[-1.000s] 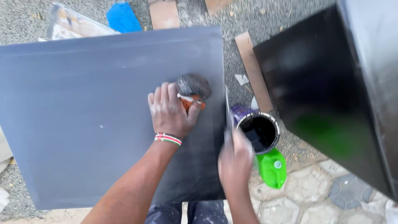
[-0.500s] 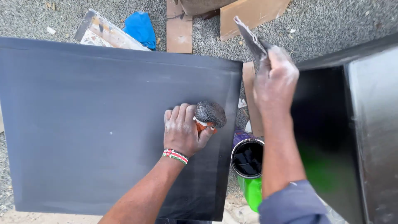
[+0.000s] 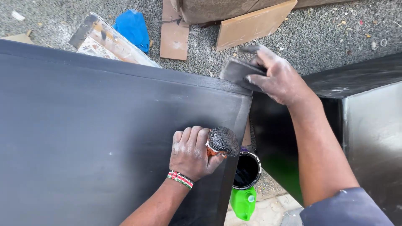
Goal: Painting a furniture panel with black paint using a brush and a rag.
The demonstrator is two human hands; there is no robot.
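The left hand [image 3: 191, 152] rests on the dark board [image 3: 104, 138], fingers curled round a paint-caked pad [image 3: 223, 141] with an orange grip, which it presses flat to the board near the right edge. A beaded band sits on that wrist.

The right hand [image 3: 278, 77] is closed on a flat grey scraper [image 3: 238, 72], thumb under and fingers over the top. The blade lies at the board's far right corner, just touching or just above it; which one cannot be told. Its long axis runs leftward and away from this hand, roughly along the board's far edge.

The relation that counts: the board's far corner lies directly under the scraper, so the right hand is the nearer one to it, while the left hand sits nearer the body, well short of that corner. The board's long side runs left from both hands.

Just right of and below the left hand stands an open can [image 3: 247, 169] of black paint, with a green bottle [image 3: 243, 203] beside it on the ground. Right of the right hand's forearm stands a black panel [image 3: 368, 125]. Beyond both hands, on the gravel, lie wood offcuts [image 3: 251, 25] and a blue rag [image 3: 133, 26].
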